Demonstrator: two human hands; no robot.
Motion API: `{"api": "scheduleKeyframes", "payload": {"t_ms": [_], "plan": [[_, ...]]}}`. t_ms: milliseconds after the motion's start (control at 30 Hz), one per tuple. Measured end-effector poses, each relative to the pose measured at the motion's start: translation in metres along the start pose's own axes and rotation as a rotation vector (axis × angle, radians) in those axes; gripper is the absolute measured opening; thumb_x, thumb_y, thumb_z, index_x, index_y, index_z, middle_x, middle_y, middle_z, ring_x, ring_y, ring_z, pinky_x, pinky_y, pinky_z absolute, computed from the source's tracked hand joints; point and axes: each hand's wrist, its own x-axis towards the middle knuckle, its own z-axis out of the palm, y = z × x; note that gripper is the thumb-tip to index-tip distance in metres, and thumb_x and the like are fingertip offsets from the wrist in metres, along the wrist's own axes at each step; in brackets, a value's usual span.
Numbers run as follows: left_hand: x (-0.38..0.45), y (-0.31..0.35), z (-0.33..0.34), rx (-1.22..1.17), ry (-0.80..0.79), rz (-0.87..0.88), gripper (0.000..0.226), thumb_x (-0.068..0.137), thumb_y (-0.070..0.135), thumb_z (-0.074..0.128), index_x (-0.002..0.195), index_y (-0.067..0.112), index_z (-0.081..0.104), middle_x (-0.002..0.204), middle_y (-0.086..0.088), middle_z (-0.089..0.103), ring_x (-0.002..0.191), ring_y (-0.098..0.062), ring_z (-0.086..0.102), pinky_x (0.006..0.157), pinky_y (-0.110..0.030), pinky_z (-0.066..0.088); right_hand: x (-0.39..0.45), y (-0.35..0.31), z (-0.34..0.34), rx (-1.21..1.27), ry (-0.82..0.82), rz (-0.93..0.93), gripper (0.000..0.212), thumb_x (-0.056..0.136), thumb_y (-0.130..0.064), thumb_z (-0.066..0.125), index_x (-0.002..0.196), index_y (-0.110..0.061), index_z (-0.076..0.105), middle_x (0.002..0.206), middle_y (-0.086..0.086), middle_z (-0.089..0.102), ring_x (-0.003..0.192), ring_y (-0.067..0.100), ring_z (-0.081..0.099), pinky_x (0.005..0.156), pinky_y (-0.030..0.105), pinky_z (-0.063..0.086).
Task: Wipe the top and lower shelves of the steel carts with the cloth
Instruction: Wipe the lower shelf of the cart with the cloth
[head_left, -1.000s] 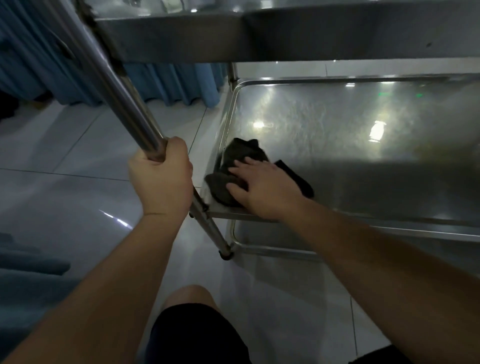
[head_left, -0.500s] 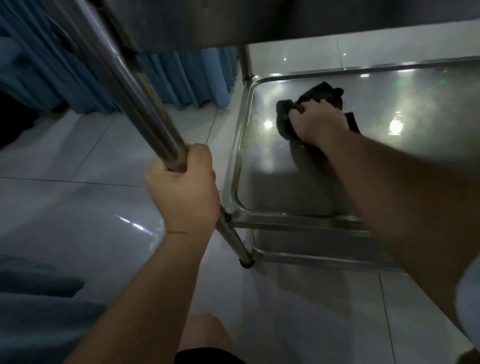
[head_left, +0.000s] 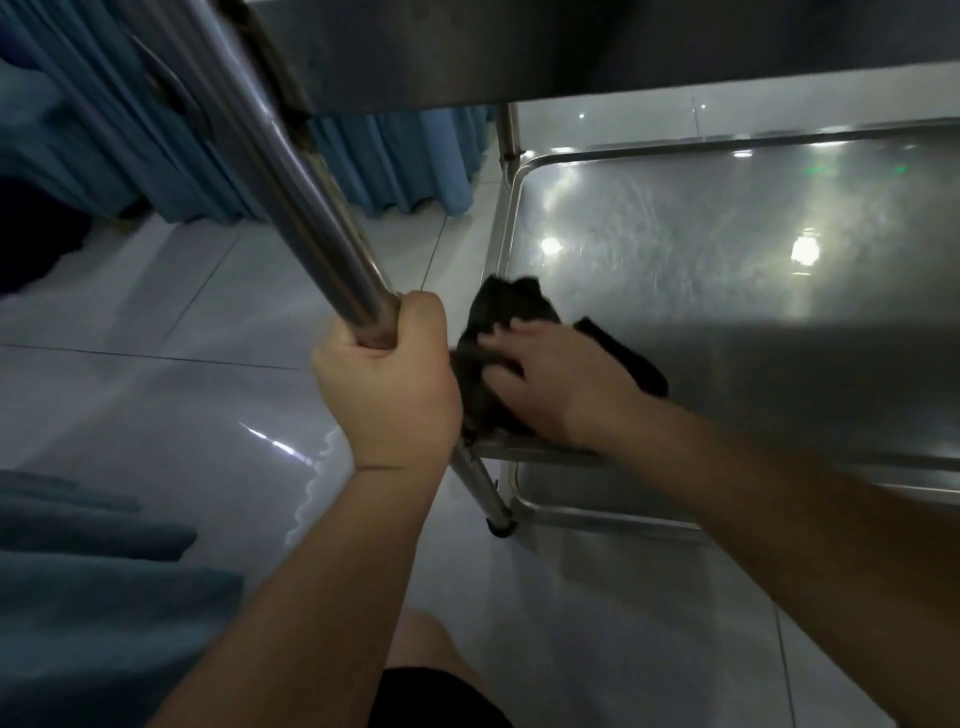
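Cloth (head_left: 485, 332) lay under your flat right hand (head_left: 558, 382) on the lower shelf (head_left: 727, 270). Your left hand (head_left: 387, 384) gripped the cart leg (head_left: 311, 223); blue curtain (head_left: 395, 166) behind, glossy tile floor (head_left: 171, 395).

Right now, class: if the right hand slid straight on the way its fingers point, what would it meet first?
The right hand presses the dark cloth flat, fingers toward the shelf's left rim. It would likely reach that raised rim first, though depth is unclear.

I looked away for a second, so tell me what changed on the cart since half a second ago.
The right hand pulled the cloth from the far part of the lower shelf back to its near left corner, fingers now flatter on it. The left hand still grips the cart leg.
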Motion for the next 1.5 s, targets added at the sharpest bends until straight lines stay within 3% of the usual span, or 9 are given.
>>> {"api": "scheduleKeyframes", "payload": {"t_ms": [167,400,533,633,833,967,1233,1367,1500], "plan": [[-0.006,0.005,-0.004,0.012,-0.021,-0.012,0.027,0.075,0.034,0.061,0.056,0.028,0.043,0.059,-0.017,0.034,0.052,-0.028,0.038,0.050,-0.036,0.036,-0.054,0.004,-0.003,0.105,-0.079,-0.082,0.051,0.099,-0.062,0.032,0.143,-0.047,0.054,0.150,-0.020,0.056,0.145,0.005,0.040,0.117,0.035,0.033],[-0.003,0.000,-0.005,-0.050,-0.045,-0.007,0.027,0.073,0.030,0.062,0.055,0.032,0.041,0.055,-0.001,0.037,0.049,-0.021,0.038,0.047,-0.028,0.036,0.077,0.058,-0.035,-0.031,0.035,0.216,0.057,0.103,-0.052,0.031,0.145,-0.022,0.055,0.154,0.011,0.052,0.141,0.035,0.046,0.118,0.050,0.034],[-0.001,-0.001,-0.003,-0.065,-0.018,-0.012,0.030,0.069,0.031,0.061,0.051,0.034,0.037,0.055,0.004,0.033,0.051,-0.021,0.032,0.048,-0.029,0.032,0.131,0.049,-0.036,-0.062,0.043,0.363,0.072,0.096,-0.056,0.025,0.161,-0.027,0.034,0.170,0.006,0.030,0.155,0.032,0.025,0.124,0.053,0.019],[0.000,-0.003,-0.001,-0.059,-0.004,-0.019,0.031,0.068,0.032,0.062,0.050,0.034,0.037,0.056,0.003,0.032,0.054,-0.025,0.030,0.051,-0.033,0.031,0.135,0.032,-0.030,-0.084,-0.001,0.289,0.066,0.097,-0.052,0.025,0.158,-0.033,0.041,0.168,0.005,0.033,0.154,0.033,0.027,0.123,0.053,0.020],[0.000,0.000,-0.002,-0.017,-0.006,-0.014,0.028,0.071,0.034,0.062,0.049,0.034,0.045,0.054,0.004,0.038,0.051,-0.021,0.038,0.050,-0.032,0.035,0.056,0.004,-0.016,-0.126,-0.134,-0.017,0.060,0.098,-0.055,0.028,0.154,-0.046,0.045,0.172,-0.001,0.024,0.158,0.030,0.022,0.127,0.048,0.018],[-0.002,0.003,-0.003,0.013,-0.023,-0.032,0.028,0.075,0.035,0.063,0.051,0.036,0.048,0.057,0.001,0.040,0.053,-0.024,0.040,0.052,-0.034,0.037,0.004,-0.014,-0.003,-0.140,-0.224,-0.095,0.062,0.097,-0.060,0.023,0.158,-0.051,0.033,0.173,-0.010,0.015,0.160,0.019,0.013,0.129,0.049,0.013],[-0.005,0.007,-0.005,0.020,-0.009,-0.091,0.027,0.073,0.034,0.063,0.054,0.036,0.045,0.059,-0.003,0.041,0.055,-0.022,0.043,0.050,-0.031,0.038,-0.074,0.024,-0.021,-0.112,-0.119,0.023,0.072,0.094,-0.069,0.024,0.159,-0.040,0.036,0.170,-0.010,0.029,0.157,0.016,0.022,0.127,0.045,0.019],[-0.008,0.005,-0.008,0.113,-0.008,-0.058,0.020,0.078,0.039,0.059,0.071,0.020,0.056,0.055,0.001,0.062,0.050,-0.013,0.059,0.045,-0.022,0.047,-0.122,0.076,-0.048,-0.136,-0.050,0.160,0.072,0.094,-0.069,0.021,0.159,-0.041,0.035,0.170,-0.012,0.028,0.157,0.013,0.020,0.126,0.042,0.020],[-0.013,0.006,-0.011,0.230,-0.007,-0.049,0.023,0.086,0.047,0.056,0.086,0.024,0.060,0.073,-0.003,0.075,0.062,-0.015,0.070,0.049,-0.020,0.052,-0.165,0.124,-0.072,-0.186,-0.042,0.283,0.077,0.093,-0.074,0.013,0.161,-0.042,0.030,0.171,-0.015,0.022,0.158,0.011,0.015,0.127,0.040,0.018]]}}
